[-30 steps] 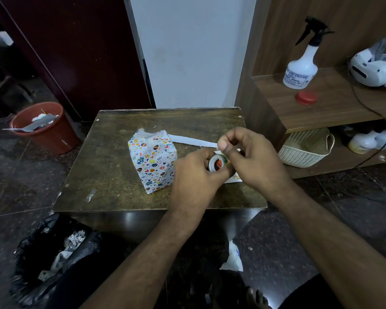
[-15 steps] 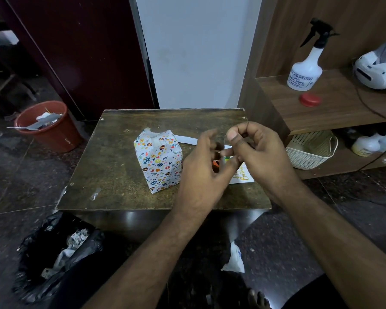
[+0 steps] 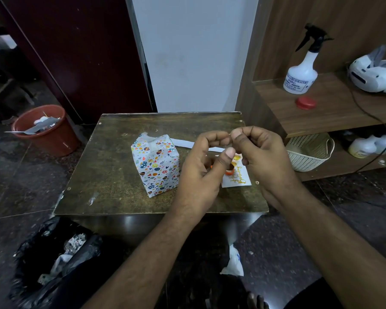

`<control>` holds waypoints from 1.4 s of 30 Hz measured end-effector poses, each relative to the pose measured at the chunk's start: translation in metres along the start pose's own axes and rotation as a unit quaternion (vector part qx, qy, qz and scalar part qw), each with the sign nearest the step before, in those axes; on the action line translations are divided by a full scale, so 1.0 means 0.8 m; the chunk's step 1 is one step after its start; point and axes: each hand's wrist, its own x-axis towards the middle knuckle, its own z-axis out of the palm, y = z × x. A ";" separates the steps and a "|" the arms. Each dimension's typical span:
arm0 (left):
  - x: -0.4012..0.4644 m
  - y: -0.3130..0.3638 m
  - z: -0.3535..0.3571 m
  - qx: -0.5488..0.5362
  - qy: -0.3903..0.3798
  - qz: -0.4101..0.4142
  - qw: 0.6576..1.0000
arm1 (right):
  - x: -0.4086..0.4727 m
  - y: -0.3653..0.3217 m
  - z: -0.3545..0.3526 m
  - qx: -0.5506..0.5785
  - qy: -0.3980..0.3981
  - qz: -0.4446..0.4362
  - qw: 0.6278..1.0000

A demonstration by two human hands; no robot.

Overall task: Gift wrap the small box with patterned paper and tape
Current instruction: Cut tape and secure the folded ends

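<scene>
Two hands of mine are raised together over the right half of the bench (image 3: 112, 175), fingertips meeting above it. My left hand (image 3: 201, 172) has its fingers curled, thumb stretched up to the right, and my right hand (image 3: 263, 157) pinches thumb against forefinger just beside the left fingertips. Something thin seems to be caught between the two pinches, a strip of clear tape by the look of it, but it is too faint for me to be sure. So both grips are narrow, fingers drawn in tight.

Under my left thumb an orange tape roll (image 3: 229, 172) shows in part, lying on the bench, mostly hidden by my hand. It rests on a white card (image 3: 239, 180) with gold lettering, near the bench's right edge. A strip of white paper (image 3: 183, 143) lies on the far side of my hands.

Left of my hands, around the middle of the bench, stands the small box (image 3: 157, 166), already covered in white patterned paper with coloured eggs and hearts. Its far top end has paper folded up loosely. My left hand is just beside it, not touching as far as I can see.

On the wooden shelf (image 3: 334, 112) to the right stand a spray bottle (image 3: 301, 74) and a red cap (image 3: 305, 103). A red bucket (image 3: 47, 132) sits on the floor, far left.
</scene>
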 end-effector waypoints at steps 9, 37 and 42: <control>-0.001 0.008 -0.001 -0.041 -0.001 -0.035 0.999 | 0.001 0.000 0.003 -0.003 0.004 -0.005 1.000; 0.004 0.007 -0.016 -0.057 -0.064 -0.076 0.993 | 0.010 0.015 -0.011 -0.028 0.028 -0.027 0.999; 0.005 0.006 -0.021 -0.009 -0.058 -0.084 0.995 | 0.011 0.034 -0.019 -0.314 -0.048 -0.023 0.948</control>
